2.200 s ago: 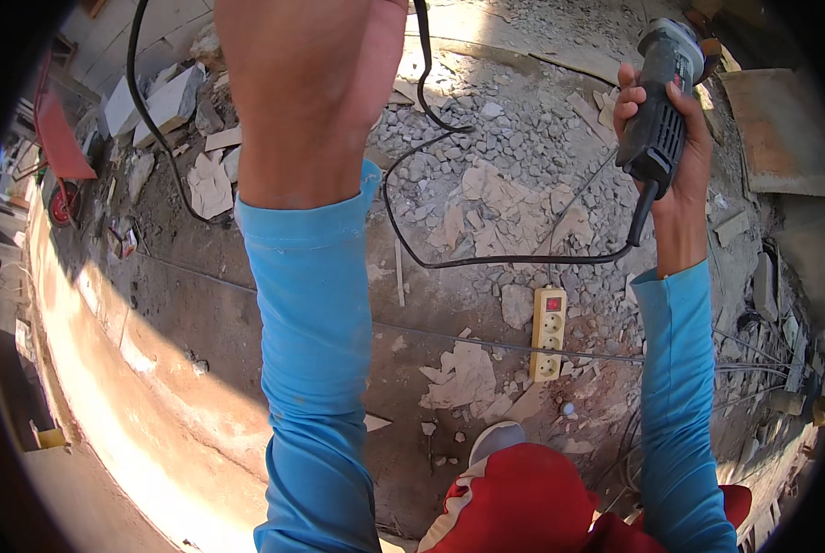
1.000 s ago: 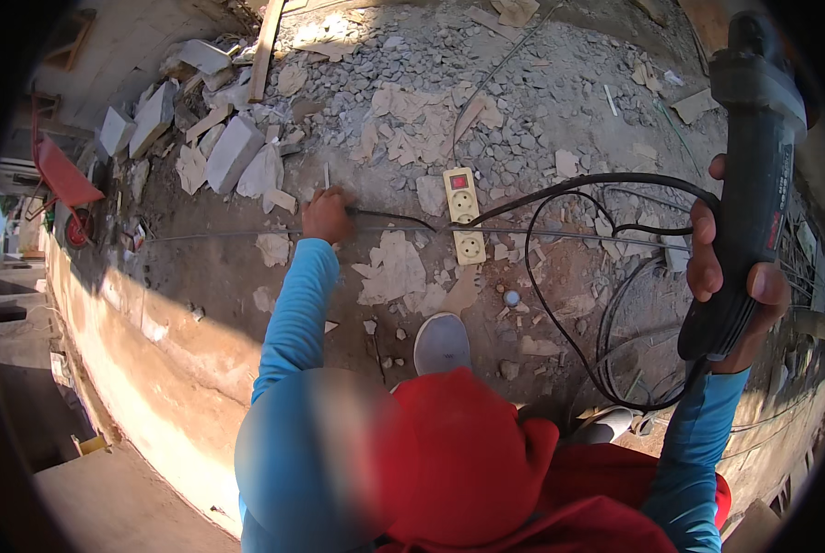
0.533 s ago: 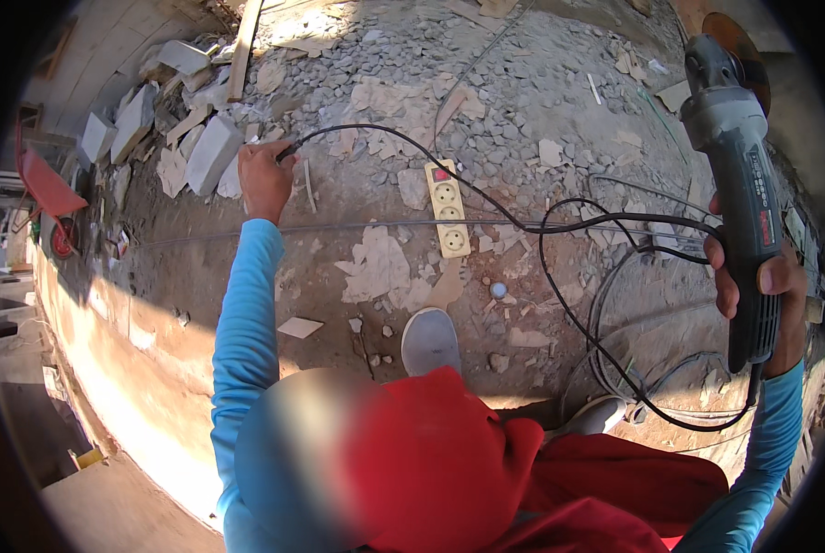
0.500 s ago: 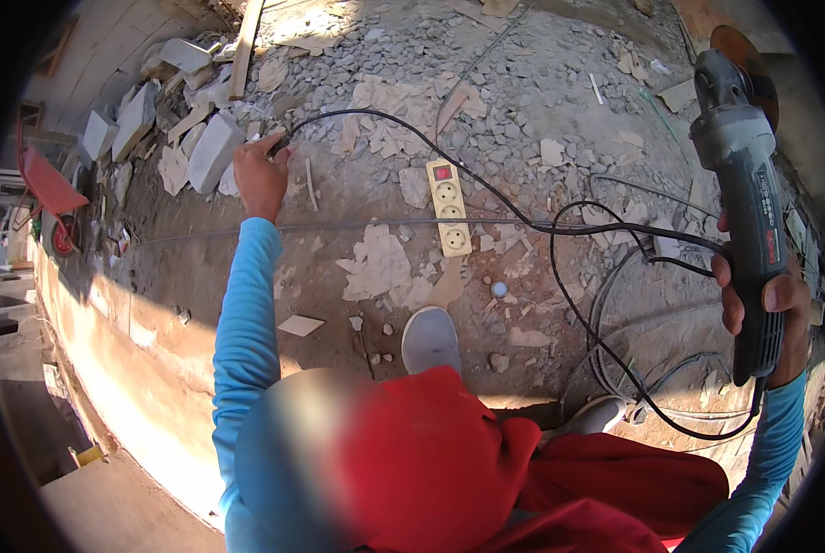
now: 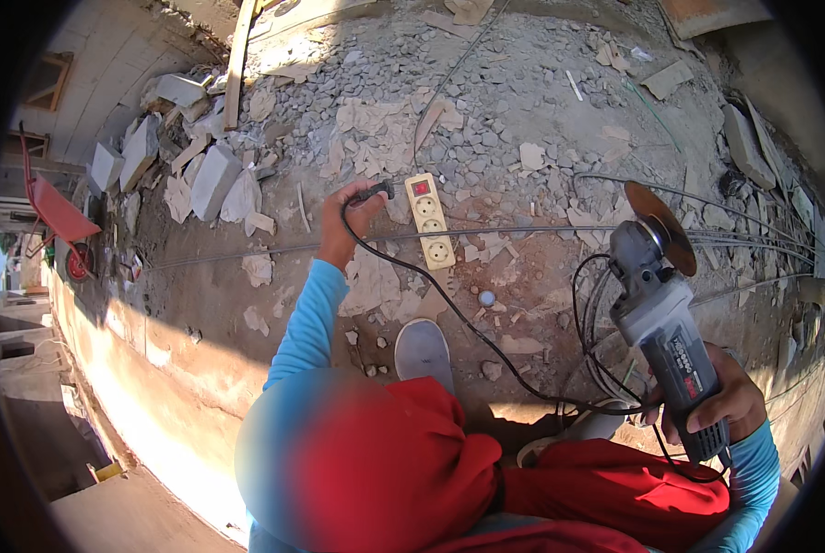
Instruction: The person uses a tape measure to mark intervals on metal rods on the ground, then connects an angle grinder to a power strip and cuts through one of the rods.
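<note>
The black power plug (image 5: 372, 191) is pinched in my left hand (image 5: 343, 226), a little left of the upper end of the power strip (image 5: 433, 230). That strip is cream-coloured, with a red switch and three round sockets, none of them filled. From the plug a black cord (image 5: 449, 300) sags rightward to my right hand (image 5: 730, 394). My right hand is wrapped round the body of an angle grinder (image 5: 657, 318), cord included. The grinder points up and left, its brown disc (image 5: 660, 226) at the far end.
Broken concrete blocks (image 5: 214, 182) and a plank (image 5: 238, 64) lie at the far left, near a red wheelbarrow (image 5: 62, 212). Gravel (image 5: 376, 78) covers the far ground. Thin rods (image 5: 542, 229) run across the floor by the strip. My shoe (image 5: 423, 352) stands just below it.
My left hand has come right and nearer with the plug, toward the strip. My right hand has lowered the grinder and brought it left, with its disc end tilting left.
</note>
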Available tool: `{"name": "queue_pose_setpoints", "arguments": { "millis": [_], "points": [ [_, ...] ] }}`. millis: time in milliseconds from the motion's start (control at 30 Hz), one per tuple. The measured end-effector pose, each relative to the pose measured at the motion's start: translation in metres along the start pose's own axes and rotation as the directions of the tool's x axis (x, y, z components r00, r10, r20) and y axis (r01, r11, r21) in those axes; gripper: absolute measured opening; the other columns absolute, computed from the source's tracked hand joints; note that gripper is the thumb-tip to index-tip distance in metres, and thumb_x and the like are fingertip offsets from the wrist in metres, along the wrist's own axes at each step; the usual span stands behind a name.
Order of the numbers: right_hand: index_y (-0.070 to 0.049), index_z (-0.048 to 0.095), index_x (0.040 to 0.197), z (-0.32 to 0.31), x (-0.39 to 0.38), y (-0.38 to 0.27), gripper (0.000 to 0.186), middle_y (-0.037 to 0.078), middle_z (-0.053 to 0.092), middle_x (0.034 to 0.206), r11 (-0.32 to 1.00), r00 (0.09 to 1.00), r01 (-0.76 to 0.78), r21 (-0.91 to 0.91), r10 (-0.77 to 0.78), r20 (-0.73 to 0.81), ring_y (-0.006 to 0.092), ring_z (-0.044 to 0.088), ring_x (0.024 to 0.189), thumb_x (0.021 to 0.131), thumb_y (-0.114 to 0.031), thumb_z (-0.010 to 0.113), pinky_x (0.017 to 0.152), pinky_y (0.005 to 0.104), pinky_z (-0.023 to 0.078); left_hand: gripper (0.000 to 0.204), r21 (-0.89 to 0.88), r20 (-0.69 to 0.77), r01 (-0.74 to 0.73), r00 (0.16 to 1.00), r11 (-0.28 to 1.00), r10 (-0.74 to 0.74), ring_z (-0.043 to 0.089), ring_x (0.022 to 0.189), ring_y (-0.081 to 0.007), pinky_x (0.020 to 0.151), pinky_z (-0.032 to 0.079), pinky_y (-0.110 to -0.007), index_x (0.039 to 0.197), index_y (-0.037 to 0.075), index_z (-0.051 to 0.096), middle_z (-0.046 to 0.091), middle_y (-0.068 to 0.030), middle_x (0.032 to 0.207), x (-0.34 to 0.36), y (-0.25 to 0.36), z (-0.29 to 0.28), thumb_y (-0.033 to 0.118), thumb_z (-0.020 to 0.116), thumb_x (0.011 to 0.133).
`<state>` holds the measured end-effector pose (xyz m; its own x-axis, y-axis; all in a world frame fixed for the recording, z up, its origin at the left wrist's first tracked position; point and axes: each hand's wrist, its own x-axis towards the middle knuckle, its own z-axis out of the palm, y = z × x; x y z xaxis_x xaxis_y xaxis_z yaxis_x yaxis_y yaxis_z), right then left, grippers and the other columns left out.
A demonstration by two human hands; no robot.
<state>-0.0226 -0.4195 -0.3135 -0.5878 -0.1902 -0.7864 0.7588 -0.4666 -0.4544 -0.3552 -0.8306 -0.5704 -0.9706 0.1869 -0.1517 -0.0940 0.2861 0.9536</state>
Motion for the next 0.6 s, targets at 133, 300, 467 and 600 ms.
{"name": "queue_pose_setpoints", "arguments": {
  "millis": [133,300,467,600],
  "points": [
    [0.005,0.043,0.140,-0.007,0.022,0.008,0.079,0.024,0.072,0.108,0.957,0.948,-0.216,-0.191,0.253,0.195,0.0275,0.074,0.095,0.070,0.007,0.079,0.081,0.0371,0.063,0.026,0.164,0.011,-0.028,1.000,0.986,0.027,0.068,0.075,-0.0103,0.073,0.054,-0.025,0.106,-0.001,0.077,0.076,-0.0064,0.085,-0.003,-0.009,0.023,0.013,0.080,0.084],
    [0.002,0.043,0.141,-0.017,0.036,0.020,0.073,0.022,0.072,0.111,0.903,0.901,-0.227,-0.365,0.337,0.273,0.0244,0.074,0.097,0.077,0.009,0.078,0.084,0.0368,0.063,0.027,0.551,0.086,-0.083,0.995,0.831,0.042,0.073,0.073,-0.0171,0.073,0.057,-0.030,0.105,0.002,0.078,0.076,-0.0120,0.080,0.003,-0.006,0.049,0.015,0.080,0.081],
    [0.002,0.043,0.141,-0.029,0.037,0.023,0.072,0.023,0.072,0.113,0.920,0.895,-0.254,-0.299,0.341,0.289,0.0253,0.074,0.094,0.077,0.009,0.077,0.084,0.0375,0.063,0.028,0.660,0.081,-0.119,0.993,0.742,0.087,0.074,0.073,-0.0208,0.071,0.058,-0.034,0.104,0.005,0.079,0.076,-0.0117,0.081,0.002,0.000,0.066,0.016,0.081,0.078],
    [0.002,0.043,0.141,-0.038,0.040,0.025,0.071,0.024,0.071,0.114,0.929,0.901,-0.264,-0.258,0.333,0.278,0.0262,0.075,0.092,0.078,0.007,0.076,0.083,0.0380,0.063,0.030,0.677,0.091,-0.099,0.995,0.729,0.050,0.075,0.074,-0.0223,0.072,0.059,-0.035,0.104,0.005,0.079,0.077,-0.0124,0.082,0.005,-0.003,0.066,0.019,0.082,0.078]
  ]
}}
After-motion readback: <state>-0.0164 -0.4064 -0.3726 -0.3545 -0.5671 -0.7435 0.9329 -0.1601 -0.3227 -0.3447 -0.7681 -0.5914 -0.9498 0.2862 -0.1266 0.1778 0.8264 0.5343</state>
